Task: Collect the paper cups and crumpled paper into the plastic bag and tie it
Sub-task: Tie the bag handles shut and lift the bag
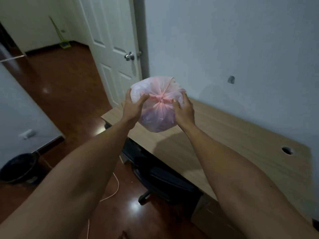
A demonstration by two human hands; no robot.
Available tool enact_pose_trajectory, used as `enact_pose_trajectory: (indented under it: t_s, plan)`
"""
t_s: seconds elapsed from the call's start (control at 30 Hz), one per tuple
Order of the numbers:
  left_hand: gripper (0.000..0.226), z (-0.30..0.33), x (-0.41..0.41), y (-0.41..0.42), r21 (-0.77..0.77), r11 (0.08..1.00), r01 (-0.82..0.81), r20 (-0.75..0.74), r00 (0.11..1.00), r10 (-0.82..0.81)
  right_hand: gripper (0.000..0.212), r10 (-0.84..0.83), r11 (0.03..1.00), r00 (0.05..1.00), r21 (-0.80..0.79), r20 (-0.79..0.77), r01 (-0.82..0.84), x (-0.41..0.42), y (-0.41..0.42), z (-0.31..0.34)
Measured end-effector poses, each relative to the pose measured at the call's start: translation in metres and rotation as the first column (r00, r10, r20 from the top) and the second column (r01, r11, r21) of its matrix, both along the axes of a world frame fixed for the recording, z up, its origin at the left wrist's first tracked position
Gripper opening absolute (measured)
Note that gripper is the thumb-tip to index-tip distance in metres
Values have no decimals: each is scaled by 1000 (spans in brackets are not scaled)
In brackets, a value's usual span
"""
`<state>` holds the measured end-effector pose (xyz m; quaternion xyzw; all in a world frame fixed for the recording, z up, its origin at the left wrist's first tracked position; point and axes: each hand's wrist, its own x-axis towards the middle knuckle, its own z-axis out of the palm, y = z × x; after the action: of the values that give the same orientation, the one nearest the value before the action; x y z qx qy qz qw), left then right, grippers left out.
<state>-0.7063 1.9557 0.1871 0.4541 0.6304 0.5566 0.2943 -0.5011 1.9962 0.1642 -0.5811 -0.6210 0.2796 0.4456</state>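
I see the knotted plastic bag (156, 107) held up above the counter (241, 135) between both hands, left hand (133, 107) and right hand (183, 109) each grasping a side, thumbs near the knot. Its contents are too blurred to identify.

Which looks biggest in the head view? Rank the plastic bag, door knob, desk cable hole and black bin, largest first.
1. Plastic bag, though it is held nearer the camera.
2. Black bin, partly cut off.
3. Door knob and desk cable hole: too alike to rank.
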Motion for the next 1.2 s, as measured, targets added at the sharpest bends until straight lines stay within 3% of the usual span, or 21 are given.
enact_pose_trajectory:
  t_s: [0.33,0.5,0.87,1.2]
  plan:
    - [97,28,-275,-14,62,972,-226,-40,973,229,61,203,978,979,43,-8,-202,-285,27,32]
    - [95,26,-400,-50,38,918,-394,-54,917,396,59,353,935,935,38,-3,-353,-425,17,31]
    - [85,-7,-602,-180,-57,648,-759,-65,651,756,56,685,727,727,13,47,-687,-678,-53,7]
    - [104,-55,-761,-249,-167,406,-899,13,409,912,56,843,538,537,-82,36,-839,-880,-99,-47]
